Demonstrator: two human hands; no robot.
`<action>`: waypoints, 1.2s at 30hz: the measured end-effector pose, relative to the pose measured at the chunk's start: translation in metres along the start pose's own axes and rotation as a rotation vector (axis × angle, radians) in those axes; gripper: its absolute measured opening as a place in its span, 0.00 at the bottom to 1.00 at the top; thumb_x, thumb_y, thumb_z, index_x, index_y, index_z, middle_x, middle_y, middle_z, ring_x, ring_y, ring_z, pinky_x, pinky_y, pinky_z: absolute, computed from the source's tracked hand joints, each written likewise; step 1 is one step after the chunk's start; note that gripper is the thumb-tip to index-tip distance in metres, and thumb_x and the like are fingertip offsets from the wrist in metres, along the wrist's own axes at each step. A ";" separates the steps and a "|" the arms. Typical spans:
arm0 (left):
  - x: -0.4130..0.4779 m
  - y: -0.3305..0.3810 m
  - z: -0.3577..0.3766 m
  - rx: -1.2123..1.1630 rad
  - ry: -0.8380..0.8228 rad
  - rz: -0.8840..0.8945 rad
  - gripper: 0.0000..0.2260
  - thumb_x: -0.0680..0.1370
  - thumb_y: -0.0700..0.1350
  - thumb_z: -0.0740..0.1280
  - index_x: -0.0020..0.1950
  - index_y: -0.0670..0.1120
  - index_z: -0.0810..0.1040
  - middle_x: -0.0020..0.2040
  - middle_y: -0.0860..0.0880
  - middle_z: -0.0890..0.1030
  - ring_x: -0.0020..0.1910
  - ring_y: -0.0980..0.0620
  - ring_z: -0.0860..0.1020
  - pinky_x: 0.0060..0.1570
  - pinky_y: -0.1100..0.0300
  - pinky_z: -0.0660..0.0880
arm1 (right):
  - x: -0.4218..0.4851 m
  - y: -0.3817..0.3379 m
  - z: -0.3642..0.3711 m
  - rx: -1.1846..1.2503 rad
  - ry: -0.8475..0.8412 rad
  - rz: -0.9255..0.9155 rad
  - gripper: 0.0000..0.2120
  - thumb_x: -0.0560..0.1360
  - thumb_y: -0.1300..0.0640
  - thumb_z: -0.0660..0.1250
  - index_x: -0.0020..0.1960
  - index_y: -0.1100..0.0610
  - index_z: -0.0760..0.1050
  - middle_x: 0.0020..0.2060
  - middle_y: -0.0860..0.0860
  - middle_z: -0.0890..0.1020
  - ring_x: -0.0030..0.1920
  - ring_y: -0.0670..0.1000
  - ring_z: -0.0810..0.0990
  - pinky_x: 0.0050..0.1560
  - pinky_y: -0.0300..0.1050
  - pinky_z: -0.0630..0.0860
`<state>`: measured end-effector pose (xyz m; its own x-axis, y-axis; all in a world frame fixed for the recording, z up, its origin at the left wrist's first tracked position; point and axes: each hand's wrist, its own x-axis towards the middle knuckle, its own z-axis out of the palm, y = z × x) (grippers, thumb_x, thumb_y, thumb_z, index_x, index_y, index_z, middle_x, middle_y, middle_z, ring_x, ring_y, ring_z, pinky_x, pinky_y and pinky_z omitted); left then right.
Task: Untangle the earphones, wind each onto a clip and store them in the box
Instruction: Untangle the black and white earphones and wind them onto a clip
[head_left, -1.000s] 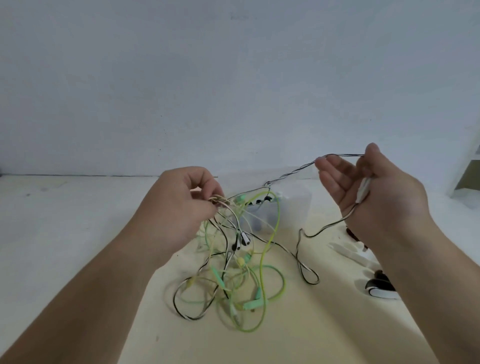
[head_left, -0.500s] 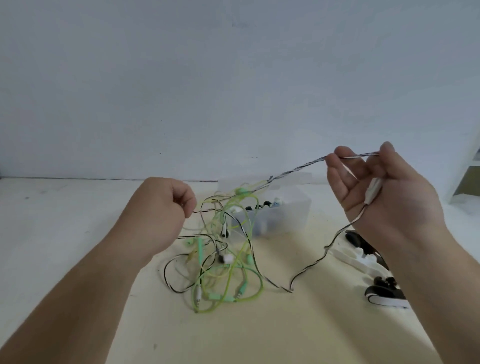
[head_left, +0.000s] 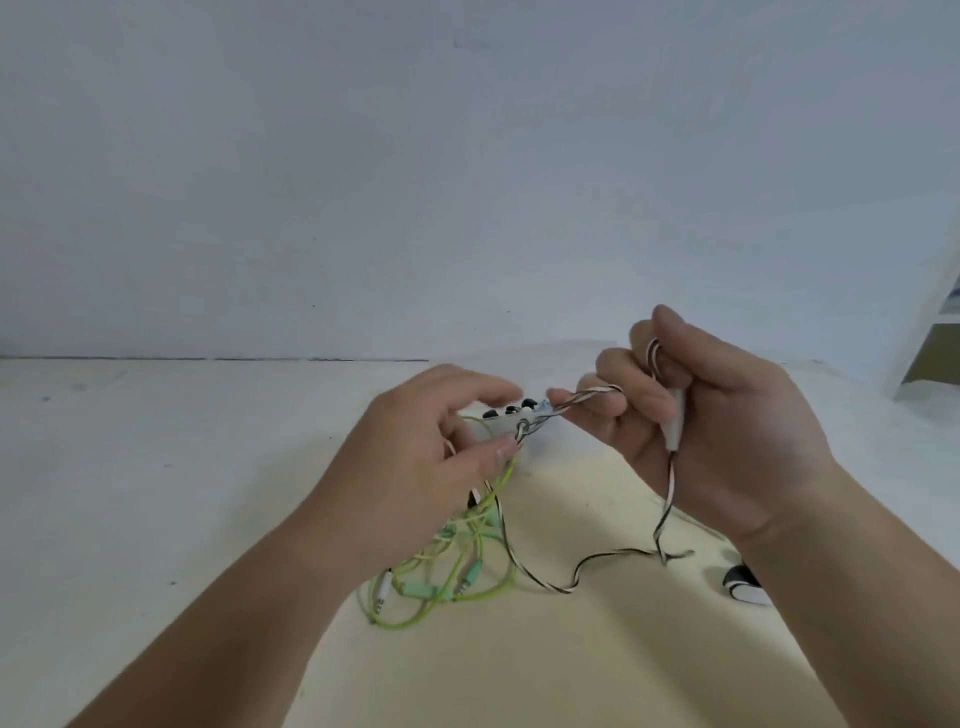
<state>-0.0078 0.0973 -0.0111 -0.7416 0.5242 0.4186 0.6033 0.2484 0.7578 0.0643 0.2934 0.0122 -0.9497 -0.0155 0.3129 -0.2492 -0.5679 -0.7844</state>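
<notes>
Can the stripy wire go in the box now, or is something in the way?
Not yet. The stripy wire in the right hand is knotted with the green wires, near the thumb of the left hand. The box sits behind that knot, with nothing else visible between.

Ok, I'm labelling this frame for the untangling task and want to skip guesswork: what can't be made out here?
Head view only:
- Box: mostly hidden behind both hands; contents unreadable.
- Green cables: upper part covered by the left hand; earphone count unclear.
- Left fingertips: motion-blurred; exact pinch unclear.
- Black-and-white piece: partly behind the right forearm; identity unclear.
- Striped cable: path inside the right hand hidden.
</notes>
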 end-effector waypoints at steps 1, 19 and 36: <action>0.001 -0.002 0.000 0.010 0.006 -0.009 0.10 0.74 0.42 0.75 0.49 0.56 0.84 0.34 0.59 0.79 0.29 0.58 0.72 0.31 0.70 0.68 | 0.000 0.000 -0.001 0.001 -0.005 -0.003 0.17 0.76 0.54 0.63 0.29 0.55 0.67 0.23 0.51 0.64 0.30 0.52 0.70 0.53 0.53 0.80; 0.006 -0.002 -0.004 -0.039 0.134 -0.135 0.10 0.82 0.38 0.56 0.46 0.50 0.71 0.42 0.58 0.85 0.32 0.48 0.72 0.32 0.49 0.73 | -0.005 0.002 0.000 -1.085 0.150 0.194 0.03 0.70 0.58 0.76 0.43 0.57 0.85 0.26 0.47 0.70 0.29 0.46 0.70 0.41 0.51 0.83; 0.006 -0.001 -0.008 -0.089 0.193 -0.167 0.17 0.76 0.38 0.71 0.58 0.57 0.78 0.55 0.57 0.80 0.49 0.62 0.82 0.42 0.68 0.74 | 0.002 0.012 -0.004 -0.637 0.244 0.106 0.16 0.82 0.59 0.58 0.36 0.60 0.70 0.32 0.59 0.79 0.39 0.57 0.75 0.46 0.51 0.70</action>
<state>-0.0152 0.0936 -0.0053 -0.8761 0.3145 0.3655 0.4462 0.2414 0.8618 0.0581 0.2903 0.0013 -0.9721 0.1836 0.1462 -0.1446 0.0223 -0.9892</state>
